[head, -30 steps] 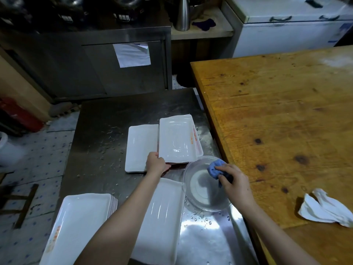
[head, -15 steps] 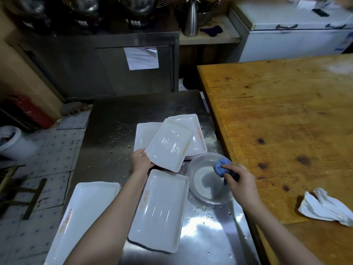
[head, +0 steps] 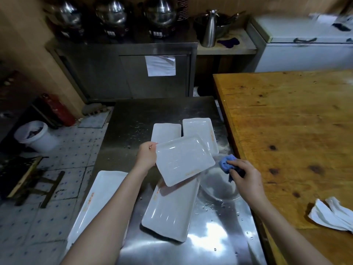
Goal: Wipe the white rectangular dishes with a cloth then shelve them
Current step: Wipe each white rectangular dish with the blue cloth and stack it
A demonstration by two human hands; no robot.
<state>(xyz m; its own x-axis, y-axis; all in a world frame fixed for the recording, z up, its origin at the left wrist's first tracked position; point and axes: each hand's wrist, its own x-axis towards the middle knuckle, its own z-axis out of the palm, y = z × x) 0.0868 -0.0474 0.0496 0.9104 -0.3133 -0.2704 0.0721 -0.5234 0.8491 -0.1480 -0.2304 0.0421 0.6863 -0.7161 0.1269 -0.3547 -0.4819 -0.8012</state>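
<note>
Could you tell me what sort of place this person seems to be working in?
Most likely a restaurant or canteen kitchen: a wet stainless steel worktable, three domed steel cookers on a metal cabinet, and several identical white rectangular dishes laid out for wiping.

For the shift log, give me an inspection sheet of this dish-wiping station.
Surface: steel table, wet with droplets; wooden table at its right.
Job's things: held dish, lifted and tilted; far-left dish, far-right dish, long dish and near-left dish lying on the steel table; blue cloth.
Clutter: clear bowl; crumpled white cloth on the wooden table.
Hands: left hand grips the held dish's edge; right hand holds the blue cloth over the clear bowl.
Cables: nothing seen.
Surroundings: steel cabinet with paper sheet, white chest freezer, white bucket.
</note>
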